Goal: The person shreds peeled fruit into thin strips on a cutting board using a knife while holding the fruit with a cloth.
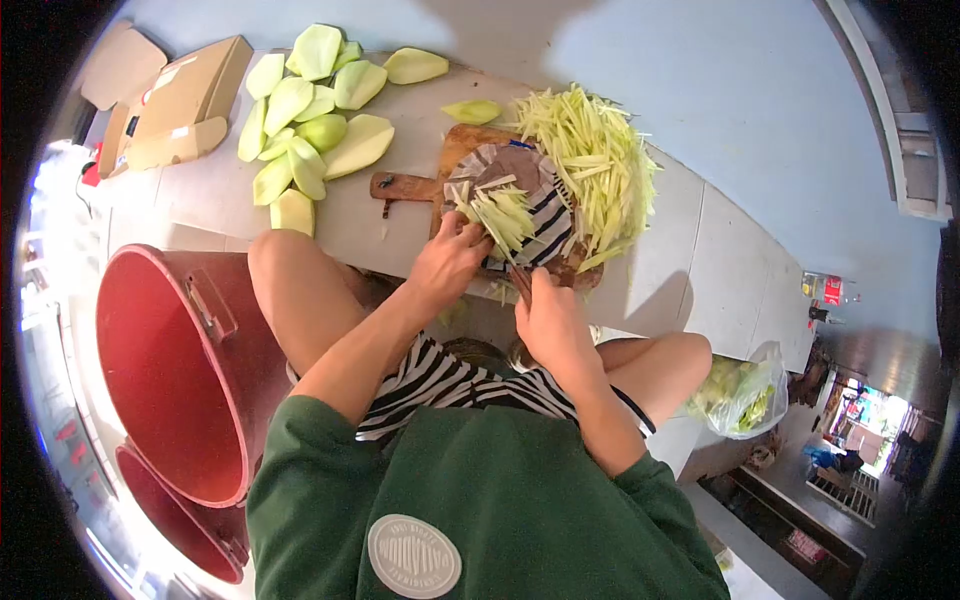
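Observation:
My right hand (555, 318) is closed around the handle of a knife (522, 283), whose blade slants up and left over pale green mango strips (511, 214). On the near left side of the blade, my left hand (450, 260) has its fingers curled against the mango there; its fingertips are partly hidden. Under the strips lies a striped cloth (552, 225) on a wooden cutting board (403, 187). A large heap of cut mango strips (585, 165) covers the board's right side and spills onto the ledge.
Several peeled mango slices (318, 130) lie to the left, and one slice (471, 111) sits behind the board. A cardboard box (180, 105) stands far left. Red bins (175, 375) are beside my left knee. At right are a plastic bag (745, 395) and a bottle (832, 290).

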A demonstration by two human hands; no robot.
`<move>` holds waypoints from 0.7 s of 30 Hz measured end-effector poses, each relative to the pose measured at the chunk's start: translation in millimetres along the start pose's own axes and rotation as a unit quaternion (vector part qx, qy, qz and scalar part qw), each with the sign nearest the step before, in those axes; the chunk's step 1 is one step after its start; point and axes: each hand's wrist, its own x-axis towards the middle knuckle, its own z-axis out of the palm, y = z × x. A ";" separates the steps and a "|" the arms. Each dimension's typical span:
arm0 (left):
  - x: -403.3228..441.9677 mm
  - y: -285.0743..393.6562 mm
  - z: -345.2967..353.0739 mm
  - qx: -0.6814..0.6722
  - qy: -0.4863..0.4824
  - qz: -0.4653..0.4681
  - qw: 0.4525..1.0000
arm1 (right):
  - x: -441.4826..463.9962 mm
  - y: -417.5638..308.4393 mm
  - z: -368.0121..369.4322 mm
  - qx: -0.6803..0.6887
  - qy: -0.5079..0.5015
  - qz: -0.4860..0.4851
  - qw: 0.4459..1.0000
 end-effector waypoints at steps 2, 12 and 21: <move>2.3 2.5 -5.5 0.027 -0.017 0.026 0.999 | 9.8 12.9 20.5 -0.046 0.030 0.001 0.998; 1.3 1.8 0.8 0.020 0.037 0.026 0.999 | 12.9 11.2 22.4 -0.010 0.031 -0.002 0.999; 1.3 -1.7 5.5 0.000 0.040 0.016 0.999 | 12.9 2.4 21.1 -0.007 0.037 0.000 0.999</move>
